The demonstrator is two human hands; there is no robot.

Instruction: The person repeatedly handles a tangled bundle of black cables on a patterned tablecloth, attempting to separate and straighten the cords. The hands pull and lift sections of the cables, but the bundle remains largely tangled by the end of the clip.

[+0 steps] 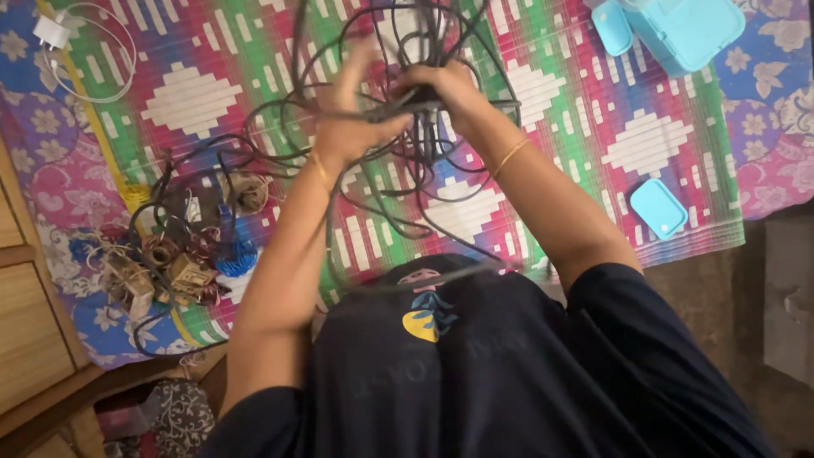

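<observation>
Both hands are raised above the woven mat (203,93). The left hand (352,123) and the right hand (445,85) are each clamped on a tangled bundle of black cables (407,144), whose loops hang down to a pile of coiled wires (182,254) beside a wooden cabinet (30,331).

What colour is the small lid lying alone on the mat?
Light blue lid, seen clearly in the head view on the striped mat.

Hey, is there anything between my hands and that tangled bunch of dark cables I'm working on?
Nothing visible. Both the left hand and the right hand already grip the tangled bundle of dark grey rubber cables directly, lifted above the striped woven plastic mat.
</observation>
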